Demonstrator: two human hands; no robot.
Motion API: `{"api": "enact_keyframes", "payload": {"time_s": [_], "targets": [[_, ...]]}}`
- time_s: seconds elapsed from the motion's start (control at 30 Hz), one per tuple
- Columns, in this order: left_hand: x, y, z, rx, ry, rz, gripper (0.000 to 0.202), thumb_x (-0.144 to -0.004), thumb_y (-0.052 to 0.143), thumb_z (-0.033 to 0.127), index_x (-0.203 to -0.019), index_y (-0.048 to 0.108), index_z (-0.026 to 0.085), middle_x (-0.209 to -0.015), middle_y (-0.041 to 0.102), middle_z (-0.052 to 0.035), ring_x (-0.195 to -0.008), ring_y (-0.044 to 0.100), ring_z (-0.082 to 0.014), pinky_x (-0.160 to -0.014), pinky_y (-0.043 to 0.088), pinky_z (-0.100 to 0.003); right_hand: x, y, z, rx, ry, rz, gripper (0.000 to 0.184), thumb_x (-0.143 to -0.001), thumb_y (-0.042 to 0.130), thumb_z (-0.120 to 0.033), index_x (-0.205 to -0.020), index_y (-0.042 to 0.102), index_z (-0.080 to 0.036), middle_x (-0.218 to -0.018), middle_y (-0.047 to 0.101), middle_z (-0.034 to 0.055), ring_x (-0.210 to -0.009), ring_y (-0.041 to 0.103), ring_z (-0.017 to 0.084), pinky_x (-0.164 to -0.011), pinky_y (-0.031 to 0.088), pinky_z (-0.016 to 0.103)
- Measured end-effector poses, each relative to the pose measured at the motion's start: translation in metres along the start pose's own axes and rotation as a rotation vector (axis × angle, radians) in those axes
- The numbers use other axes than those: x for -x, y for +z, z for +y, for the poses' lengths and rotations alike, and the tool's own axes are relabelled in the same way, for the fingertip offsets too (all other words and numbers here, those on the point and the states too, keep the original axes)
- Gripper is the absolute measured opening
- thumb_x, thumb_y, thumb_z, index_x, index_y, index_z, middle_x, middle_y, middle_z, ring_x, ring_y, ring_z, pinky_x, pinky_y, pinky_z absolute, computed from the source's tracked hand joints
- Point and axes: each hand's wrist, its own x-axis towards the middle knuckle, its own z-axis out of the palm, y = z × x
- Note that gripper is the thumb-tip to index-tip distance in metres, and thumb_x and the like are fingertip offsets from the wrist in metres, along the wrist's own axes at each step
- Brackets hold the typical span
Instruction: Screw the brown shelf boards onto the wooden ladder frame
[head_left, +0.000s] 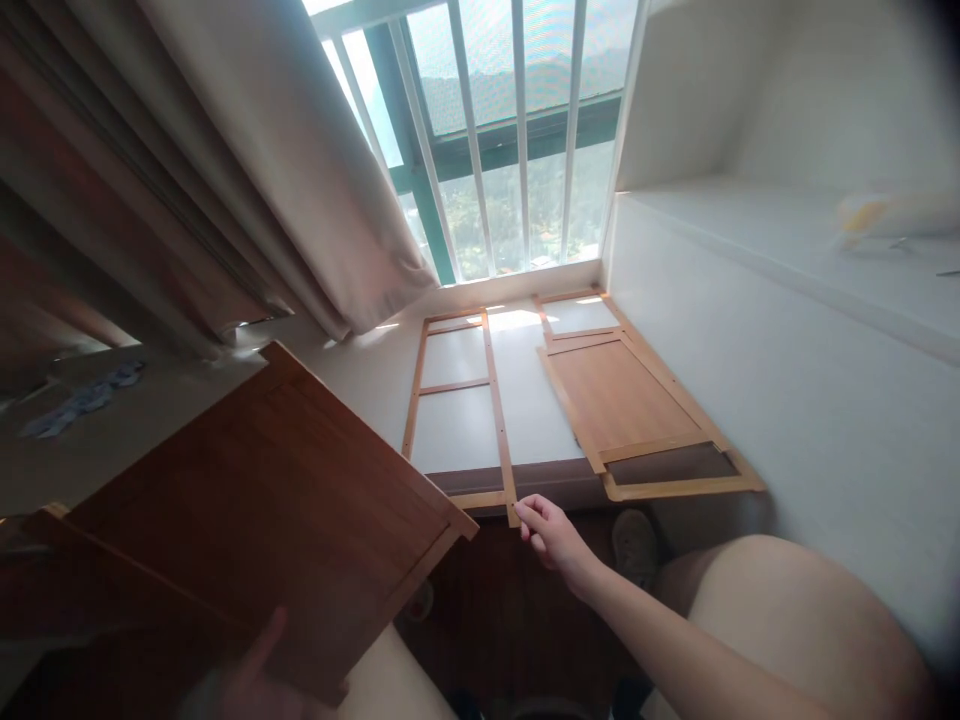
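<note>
A brown wooden panel [247, 500] with raised edge strips is tilted at the lower left. My left hand [259, 675], dim and partly out of view, grips its lower part, with the thumb lying over the face. In front of me, an open wooden frame [491, 400] with thin crossbars lies on the white ledge, its near end jutting past the edge. The fingertips of my right hand [553, 538] pinch the near right corner of this frame. To the right lies a second wooden frame [660, 375], with a wooden panel [622, 395] resting across it.
Beyond the white ledge [525, 370] is a barred window [510, 150]. Beige curtains [247, 150] hang at the left, near a crumpled patterned item [82, 400]. A white wall and shelf [750, 220] bound the right side. My shoe [634, 540] shows below.
</note>
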Motion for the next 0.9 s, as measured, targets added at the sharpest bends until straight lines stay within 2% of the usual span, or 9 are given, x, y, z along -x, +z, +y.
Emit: {"api": "enact_keyframes", "payload": {"time_s": [0.07,0.13,0.23,0.33,0.47,0.6,0.7,0.9], "targets": [[-0.008,0.001,-0.003,0.047,-0.041,0.057,0.062,-0.070,0.076,0.037,-0.127,0.063,0.018,-0.103,0.075,-0.0096,-0.114,0.061,-0.0397,-0.091,0.057,-0.055,-0.002,0.004,0.004,0.034,-0.007,-0.072,0.043,-0.079,0.065,-0.058,-0.084,0.049,-0.019,-0.061,0.056,-0.0065,-0.033,0.022,0.001,-0.032,0.012,0.018],[-0.015,-0.001,-0.005,0.118,-0.085,0.117,0.063,-0.073,0.073,0.040,-0.131,0.061,0.018,-0.112,0.073,-0.0107,-0.123,0.056,-0.0389,-0.100,0.051,-0.056,-0.004,0.009,0.006,0.060,-0.011,-0.086,0.039,-0.079,0.064,-0.054,-0.082,0.049,-0.018,-0.060,0.058,-0.0049,-0.033,0.024,0.001,-0.033,0.013,0.018],[-0.024,-0.008,-0.008,0.229,-0.128,0.199,0.061,-0.078,0.069,0.045,-0.134,0.058,0.023,-0.125,0.068,-0.0085,-0.133,0.049,-0.0345,-0.113,0.037,-0.056,-0.007,0.015,0.007,0.073,-0.012,-0.014,0.033,-0.080,0.060,-0.050,-0.081,0.049,-0.018,-0.055,0.056,-0.0049,-0.034,0.025,0.003,-0.034,0.014,0.019],[-0.027,-0.014,-0.011,0.288,-0.153,0.190,0.057,-0.083,0.064,0.045,-0.135,0.058,0.024,-0.131,0.065,-0.0074,-0.137,0.044,-0.0318,-0.117,0.029,-0.055,-0.007,0.015,0.003,0.091,-0.057,0.035,0.030,-0.081,0.059,-0.046,-0.077,0.049,-0.019,-0.055,0.053,-0.0053,-0.037,0.026,0.004,-0.036,0.015,0.020],[-0.024,-0.010,-0.012,0.318,-0.168,0.131,0.050,-0.088,0.058,0.039,-0.135,0.059,0.024,-0.130,0.065,-0.0081,-0.137,0.044,-0.0306,-0.114,0.036,-0.053,-0.006,0.008,-0.010,0.131,-0.227,0.082,0.031,-0.086,0.057,-0.046,-0.073,0.048,-0.019,-0.057,0.049,-0.0054,-0.041,0.027,0.005,-0.039,0.018,0.021],[-0.016,0.003,-0.010,0.319,-0.087,0.094,0.053,-0.084,0.064,0.028,-0.136,0.058,0.028,-0.133,0.064,-0.0055,-0.138,0.042,-0.0306,-0.113,0.038,-0.053,0.000,-0.001,-0.026,0.205,-0.371,0.122,0.031,-0.089,0.054,-0.045,-0.074,0.050,-0.019,-0.063,0.050,-0.0034,-0.046,0.031,0.007,-0.044,0.024,0.022],[-0.012,0.010,-0.009,0.301,-0.024,0.083,0.057,-0.080,0.069,0.025,-0.135,0.058,0.030,-0.135,0.063,-0.0041,-0.140,0.040,-0.0307,-0.114,0.036,-0.053,0.005,-0.008,-0.039,0.297,-0.474,0.208,0.030,-0.090,0.052,-0.044,-0.073,0.052,-0.019,-0.064,0.050,-0.0021,-0.051,0.038,0.010,-0.048,0.030,0.023],[-0.014,0.014,-0.012,0.286,-0.041,0.065,0.056,-0.075,0.074,0.026,-0.129,0.063,0.027,-0.127,0.067,-0.0051,-0.137,0.043,-0.0313,-0.112,0.039,-0.053,0.012,-0.022,-0.063,0.574,-0.637,0.392,0.030,-0.092,0.045,-0.040,-0.070,0.051,-0.020,-0.062,0.053,-0.0012,-0.059,0.048,0.014,-0.056,0.037,0.025]]}}
